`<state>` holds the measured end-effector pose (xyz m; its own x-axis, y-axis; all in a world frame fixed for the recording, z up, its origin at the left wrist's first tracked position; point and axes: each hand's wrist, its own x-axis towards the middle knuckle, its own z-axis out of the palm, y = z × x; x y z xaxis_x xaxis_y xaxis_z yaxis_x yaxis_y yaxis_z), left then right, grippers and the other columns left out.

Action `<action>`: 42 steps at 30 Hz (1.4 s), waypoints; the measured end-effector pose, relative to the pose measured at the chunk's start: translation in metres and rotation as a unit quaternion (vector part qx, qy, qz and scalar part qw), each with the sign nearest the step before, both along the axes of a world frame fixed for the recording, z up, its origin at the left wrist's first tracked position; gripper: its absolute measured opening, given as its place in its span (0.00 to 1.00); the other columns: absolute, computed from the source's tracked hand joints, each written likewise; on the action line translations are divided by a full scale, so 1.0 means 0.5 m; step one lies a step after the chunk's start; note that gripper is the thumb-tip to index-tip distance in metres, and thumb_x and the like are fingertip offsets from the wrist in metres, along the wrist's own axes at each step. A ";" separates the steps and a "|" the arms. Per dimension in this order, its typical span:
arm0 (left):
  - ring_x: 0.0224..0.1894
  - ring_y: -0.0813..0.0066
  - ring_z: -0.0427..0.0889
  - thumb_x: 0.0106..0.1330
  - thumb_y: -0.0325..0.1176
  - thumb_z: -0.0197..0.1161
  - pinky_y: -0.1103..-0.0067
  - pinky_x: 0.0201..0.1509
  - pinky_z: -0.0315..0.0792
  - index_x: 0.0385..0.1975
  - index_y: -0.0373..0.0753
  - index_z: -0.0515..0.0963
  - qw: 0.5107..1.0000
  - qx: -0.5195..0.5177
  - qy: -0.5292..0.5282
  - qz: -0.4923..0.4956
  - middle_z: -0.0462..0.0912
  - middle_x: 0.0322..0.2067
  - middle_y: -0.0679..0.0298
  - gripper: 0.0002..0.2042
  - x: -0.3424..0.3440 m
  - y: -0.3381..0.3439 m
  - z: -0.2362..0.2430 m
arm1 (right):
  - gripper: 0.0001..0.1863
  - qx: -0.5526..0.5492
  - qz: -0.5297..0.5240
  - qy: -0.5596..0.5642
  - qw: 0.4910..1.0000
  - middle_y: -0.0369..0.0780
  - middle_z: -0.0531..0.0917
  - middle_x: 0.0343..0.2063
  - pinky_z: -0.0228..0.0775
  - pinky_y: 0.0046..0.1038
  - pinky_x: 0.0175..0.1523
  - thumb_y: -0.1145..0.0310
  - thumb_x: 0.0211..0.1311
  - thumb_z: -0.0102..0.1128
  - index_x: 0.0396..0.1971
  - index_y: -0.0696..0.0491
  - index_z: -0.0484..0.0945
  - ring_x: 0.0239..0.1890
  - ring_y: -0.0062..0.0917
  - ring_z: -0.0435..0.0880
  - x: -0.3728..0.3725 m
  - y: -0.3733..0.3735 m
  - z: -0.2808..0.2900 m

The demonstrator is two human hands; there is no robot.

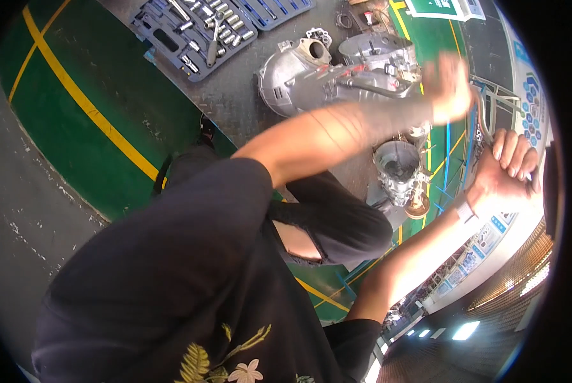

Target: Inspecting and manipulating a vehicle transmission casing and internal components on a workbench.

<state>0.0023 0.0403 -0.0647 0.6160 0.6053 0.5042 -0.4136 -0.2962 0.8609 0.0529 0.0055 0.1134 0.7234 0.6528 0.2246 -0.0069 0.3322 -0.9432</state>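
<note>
My left arm reaches across above the workbench, and my left hand (450,89) is smeared by motion, so its fingers cannot be made out. It is beside the right end of a silver gearbox housing (327,83) with a round open bell. At the right, my right hand (504,163) is raised with its fingers curled round a bent grey metal rod (483,118). The rod rises from this fist toward my left hand. Whether my left hand touches the rod is unclear.
A blue socket-set case (200,60) with a ratchet (216,38) lies open on the dark workbench (225,96). Another round metal housing (397,163) stands near the bench's right edge. Yellow lines (97,118) mark the green floor at left.
</note>
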 end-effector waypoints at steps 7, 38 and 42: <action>0.24 0.60 0.76 0.51 0.33 0.64 0.62 0.20 0.67 0.22 0.37 0.75 0.987 0.135 -0.093 0.006 0.75 0.20 0.55 0.07 -0.011 0.001 0.002 | 0.16 0.048 0.000 -0.028 0.998 0.30 0.56 0.09 0.40 0.24 0.22 0.60 0.52 0.51 0.09 0.45 0.60 0.13 0.17 0.48 -0.048 0.059 -0.015; 0.26 0.63 0.71 0.52 0.30 0.59 0.66 0.19 0.66 0.38 0.39 0.73 0.969 -0.205 0.051 0.126 0.73 0.30 0.60 0.12 0.218 0.357 -0.069 | 0.19 0.058 0.001 0.044 0.997 0.31 0.55 0.09 0.44 0.26 0.24 0.60 0.58 0.46 0.10 0.46 0.56 0.13 0.19 0.49 -0.110 0.276 -0.008; 0.34 0.53 0.81 0.61 0.33 0.59 0.59 0.38 0.75 0.48 0.37 0.73 0.964 -0.210 0.062 -0.152 0.76 0.31 0.53 0.16 -0.039 -0.002 0.055 | 0.18 0.017 -0.182 -0.058 0.981 0.31 0.54 0.08 0.42 0.26 0.21 0.62 0.53 0.48 0.08 0.45 0.54 0.12 0.19 0.48 0.000 -0.044 0.000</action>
<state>-0.0171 0.0394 -0.0373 0.8373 0.5215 0.1642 -0.3117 0.2086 0.9270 0.0529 -0.0167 0.1133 0.8760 0.3457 0.3362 0.2246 0.3246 -0.9188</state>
